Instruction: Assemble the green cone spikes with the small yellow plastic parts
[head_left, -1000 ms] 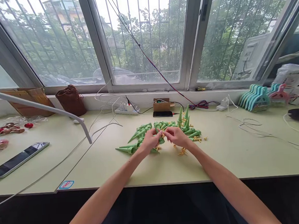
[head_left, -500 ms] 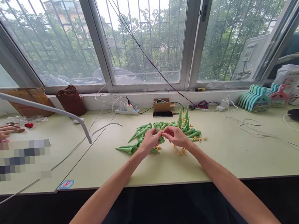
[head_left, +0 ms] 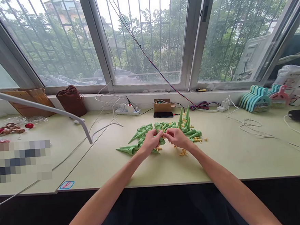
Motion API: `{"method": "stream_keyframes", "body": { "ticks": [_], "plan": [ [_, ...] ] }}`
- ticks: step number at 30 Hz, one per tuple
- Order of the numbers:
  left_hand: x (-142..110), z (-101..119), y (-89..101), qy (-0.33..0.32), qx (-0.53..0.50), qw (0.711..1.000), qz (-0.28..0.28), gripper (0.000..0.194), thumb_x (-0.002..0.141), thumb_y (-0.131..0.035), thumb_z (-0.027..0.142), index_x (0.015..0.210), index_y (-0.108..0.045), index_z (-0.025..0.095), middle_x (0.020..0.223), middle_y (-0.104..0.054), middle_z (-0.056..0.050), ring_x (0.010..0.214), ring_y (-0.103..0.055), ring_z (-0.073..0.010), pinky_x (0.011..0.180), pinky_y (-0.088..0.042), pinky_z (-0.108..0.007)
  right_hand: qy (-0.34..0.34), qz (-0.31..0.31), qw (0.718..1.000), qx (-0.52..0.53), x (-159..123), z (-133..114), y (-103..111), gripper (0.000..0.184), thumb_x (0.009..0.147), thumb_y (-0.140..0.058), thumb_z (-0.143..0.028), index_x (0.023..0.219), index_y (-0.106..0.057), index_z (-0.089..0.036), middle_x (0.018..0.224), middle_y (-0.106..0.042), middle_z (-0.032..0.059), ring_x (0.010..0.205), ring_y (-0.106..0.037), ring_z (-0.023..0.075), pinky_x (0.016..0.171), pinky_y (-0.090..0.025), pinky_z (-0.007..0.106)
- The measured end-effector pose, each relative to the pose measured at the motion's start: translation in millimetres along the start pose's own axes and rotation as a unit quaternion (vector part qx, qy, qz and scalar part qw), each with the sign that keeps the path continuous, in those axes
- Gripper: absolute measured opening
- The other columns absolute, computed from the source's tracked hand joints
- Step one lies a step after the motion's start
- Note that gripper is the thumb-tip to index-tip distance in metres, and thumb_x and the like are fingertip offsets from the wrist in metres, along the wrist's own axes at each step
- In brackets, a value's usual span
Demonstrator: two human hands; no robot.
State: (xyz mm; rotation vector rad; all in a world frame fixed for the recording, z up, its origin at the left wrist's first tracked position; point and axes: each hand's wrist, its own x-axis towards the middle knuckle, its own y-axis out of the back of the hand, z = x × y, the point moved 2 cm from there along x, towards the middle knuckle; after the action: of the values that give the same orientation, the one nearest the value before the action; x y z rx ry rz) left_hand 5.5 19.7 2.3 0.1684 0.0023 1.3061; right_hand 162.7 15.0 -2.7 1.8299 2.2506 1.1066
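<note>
While the left hand [head_left: 152,140] is wrapped round a green spike [head_left: 162,141], apparently to steady it, the right hand [head_left: 176,137] has thumb and fingertips drawn nearly together at a yellow peg [head_left: 163,136] beside it; whether they grip the peg, I cannot tell. That spike is mid-table, at the near side of the pile [head_left: 144,129]. Loose pegs [head_left: 183,152] lie to the near right, probably for easy reach. Upright spikes [head_left: 180,119] stand far right, perhaps set apart deliberately.
</note>
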Motion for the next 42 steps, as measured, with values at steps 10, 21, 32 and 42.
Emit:
{"method": "stream_keyframes", "body": {
  "ticks": [10, 21, 32, 42],
  "plan": [
    [-0.3, 1.3, -1.3, 0.001, -0.014, 1.000, -0.006, 0.044, 0.080, -0.063, 0.056, 0.069, -0.046, 0.017, 0.044, -0.038, 0.008, 0.032, -0.036, -0.0051, 0.033, -0.024, -0.018, 0.011, 0.002, 1.000, -0.024, 1.3, 1.4, 0.2, 0.051, 0.094, -0.041, -0.055, 0.059, -0.046, -0.019, 0.050, -0.049, -0.0016, 0.049, -0.045, 0.0109, 0.050, -0.035, 0.024],
    [0.3, 3.8, 0.2, -0.010, -0.011, 1.000, 0.024, 0.037, 0.084, -0.060, 0.048, 0.069, -0.047, 0.017, 0.042, -0.039, 0.008, 0.032, -0.035, -0.0048, 0.034, -0.024, -0.018, 0.018, 0.008, 1.000, 0.016, -1.3, -6.9, 6.5, 0.022, 0.087, -0.056, -0.039, 0.082, -0.059, -0.018, 0.075, -0.063, 0.0020, 0.058, -0.054, 0.0120, 0.056, -0.043, 0.025],
    [-3.8, 6.8, -0.2, -0.012, -0.009, 1.000, 0.010, 0.036, 0.079, -0.065, 0.049, 0.072, -0.051, 0.016, 0.046, -0.040, 0.007, 0.035, -0.036, -0.0044, 0.035, -0.026, -0.018, 0.002, 0.018, 1.000, -0.011, -1.1, -6.1, 4.6, 0.040, 0.089, -0.052, -0.049, 0.062, -0.049, -0.019, 0.052, -0.051, -0.0015, 0.049, -0.045, 0.0115, 0.050, -0.036, 0.025],
    [-3.0, 7.6, -0.5, -0.017, -0.013, 1.000, 0.017, 0.038, 0.078, -0.065, 0.051, 0.072, -0.050, 0.017, 0.047, -0.040, 0.008, 0.034, -0.036, -0.0044, 0.034, -0.027, -0.018, 0.011, 0.029, 0.999, -0.023, -0.5, -8.4, 4.3, 0.043, 0.092, -0.046, -0.054, 0.065, -0.050, -0.020, 0.052, -0.049, -0.0020, 0.050, -0.045, 0.0118, 0.051, -0.036, 0.026]
  ]
}}
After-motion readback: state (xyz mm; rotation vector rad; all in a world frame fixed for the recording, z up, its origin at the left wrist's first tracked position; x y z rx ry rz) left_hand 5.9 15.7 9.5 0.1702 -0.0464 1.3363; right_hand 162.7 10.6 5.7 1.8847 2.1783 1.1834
